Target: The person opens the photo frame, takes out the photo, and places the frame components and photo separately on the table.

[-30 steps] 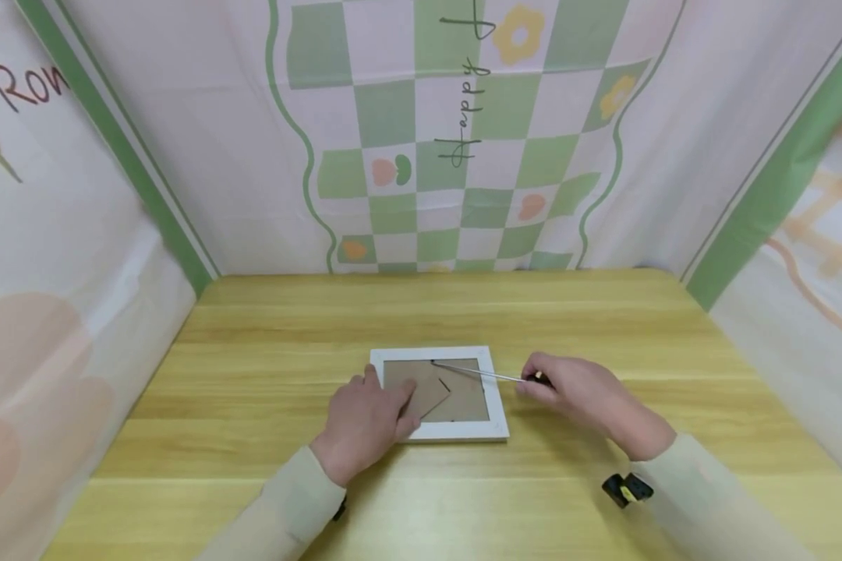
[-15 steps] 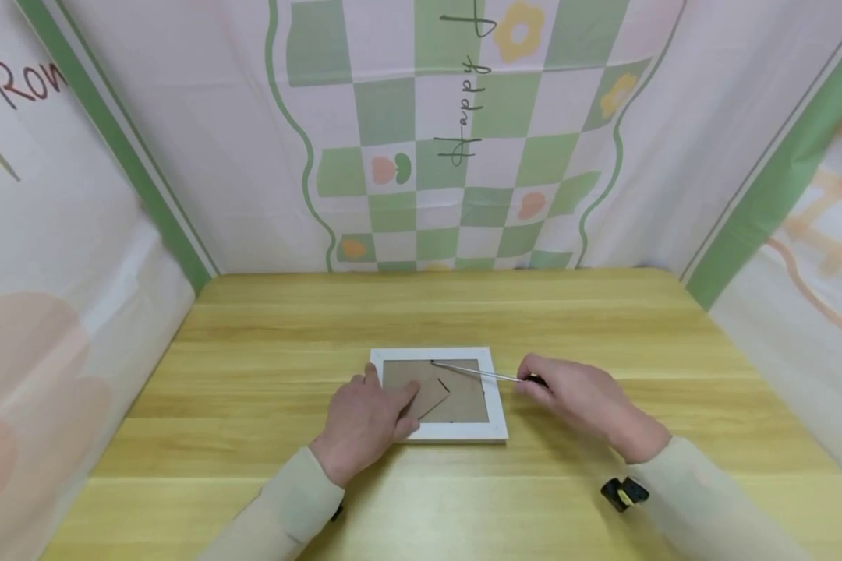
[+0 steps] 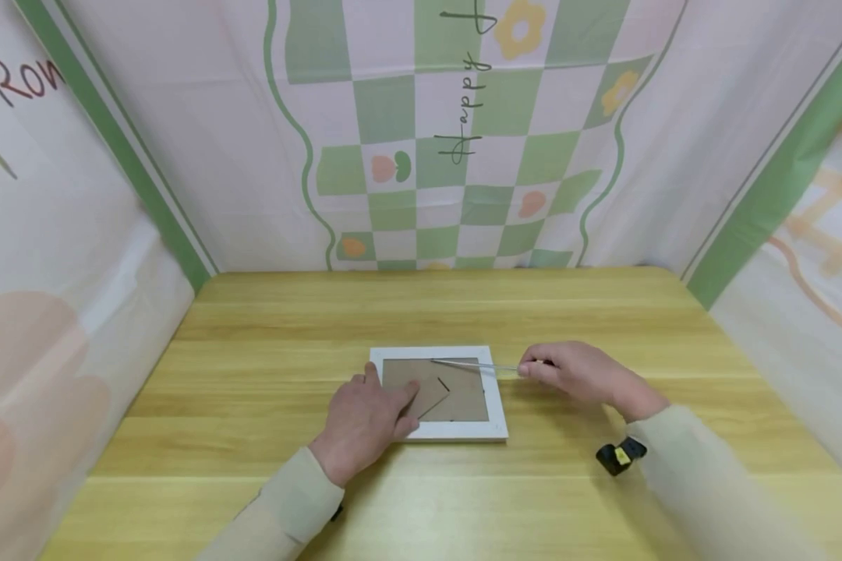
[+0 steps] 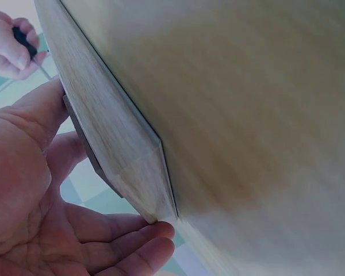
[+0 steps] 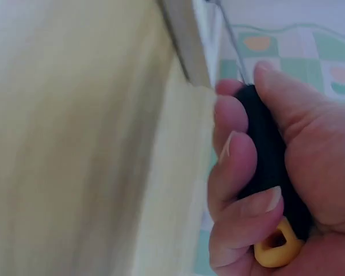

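Shifted slightly farther from me: my right hand (image 3: pixel 577 370), fingers curled round a black-handled metal screwdriver (image 5: pixel 264 141). My left hand (image 3: pixel 361 421), fingers spread, steadies the white rectangular picture frame (image 3: pixel 495 405) on the wooden table (image 3: pixel 428 312). Excess leverage could skid the tip, gouging the flat brown backing board (image 3: pixel 468 405).

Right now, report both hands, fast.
Left hand: open, touching the white frame.
Right hand: closed, holding the black-handled tool.

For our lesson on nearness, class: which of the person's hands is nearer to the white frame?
Left. The left hand touches the white frame at its left side; the right hand is apart, beyond its right edge, holding a black-handled tool.
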Available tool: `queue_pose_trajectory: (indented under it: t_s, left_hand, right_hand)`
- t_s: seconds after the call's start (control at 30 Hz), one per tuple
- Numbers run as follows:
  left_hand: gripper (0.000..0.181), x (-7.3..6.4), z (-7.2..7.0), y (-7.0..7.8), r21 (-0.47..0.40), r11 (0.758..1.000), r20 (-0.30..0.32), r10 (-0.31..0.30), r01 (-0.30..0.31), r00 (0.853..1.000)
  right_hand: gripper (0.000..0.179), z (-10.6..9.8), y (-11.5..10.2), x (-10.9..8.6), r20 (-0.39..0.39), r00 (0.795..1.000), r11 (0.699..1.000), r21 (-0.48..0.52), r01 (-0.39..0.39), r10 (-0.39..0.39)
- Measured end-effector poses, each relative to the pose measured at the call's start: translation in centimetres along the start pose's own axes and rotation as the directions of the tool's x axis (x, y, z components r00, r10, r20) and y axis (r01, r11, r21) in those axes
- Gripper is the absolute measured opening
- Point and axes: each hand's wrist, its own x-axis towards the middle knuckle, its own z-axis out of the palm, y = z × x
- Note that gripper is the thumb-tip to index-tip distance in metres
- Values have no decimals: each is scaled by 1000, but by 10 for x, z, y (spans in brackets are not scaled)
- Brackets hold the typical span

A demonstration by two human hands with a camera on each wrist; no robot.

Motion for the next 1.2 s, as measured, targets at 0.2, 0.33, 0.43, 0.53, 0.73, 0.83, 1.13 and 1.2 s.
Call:
queue_pose_trajectory:
  t_s: [0.2,0.33,0.43,0.53,0.73,0.83,1.13,1.2]
  left_hand:
    - [53,0,0,1,7,1000,16,-3,3,1000]
    - [54,0,1,1,10,1000,27,-8,8,1000]
    - [55,0,0,1,7,1000,43,-16,16,999]
    - [55,-1,0,1,2,1000,47,-18,18,999]
    - [54,-2,0,0,16,1000,15,-11,10,1000]
    - [54,-2,0,0,17,1000,10,-12,12,1000]
    - [55,-2,-2,0,20,1000,29,-16,16,999]
    - [55,-2,-2,0,21,1000,24,-14,14,1000]
  right_hand:
    - [31,-14,7,11,159,984,962,249,-117,78]
    - [31,-11,8,11,149,984,952,277,-134,96]
    - [25,-6,4,4,60,997,976,209,-59,47]
    - [17,-1,-4,-4,-55,998,999,54,9,-6]
    - [12,7,-20,-17,-134,991,989,-149,4,-25]
    - [12,11,-24,-20,-136,991,985,-171,-23,0]
    - [11,17,-27,-23,-171,985,983,-179,-45,14]
    - [10,17,-28,-24,-179,984,982,-183,-41,8]
